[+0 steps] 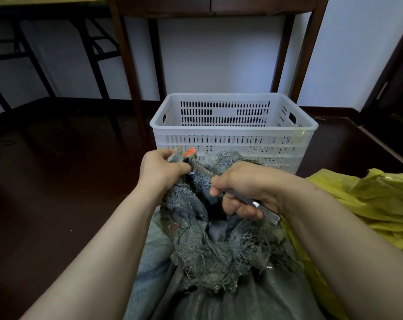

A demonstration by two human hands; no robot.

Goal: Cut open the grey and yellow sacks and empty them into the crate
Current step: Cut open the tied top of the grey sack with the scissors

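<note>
A grey woven sack [196, 262] with a frayed, bunched mouth lies in front of me. My left hand [160, 169] grips the gathered top of the sack, where an orange tie [189, 152] shows. My right hand [244, 190] holds a slim metal knife [256, 204]; its blade [201, 170] reaches up-left and touches the sack just under the tie, by my left thumb. A yellow sack [369, 199] lies at the right, beside the grey one. The white slotted plastic crate [233, 135] stands just behind the sacks; I see nothing inside it.
A dark wooden table's legs [129, 72] straddle the crate at the back, against a white wall. A black folding frame [96, 49] stands at the left. Dark floor [57, 181] spreads to the left of the sacks.
</note>
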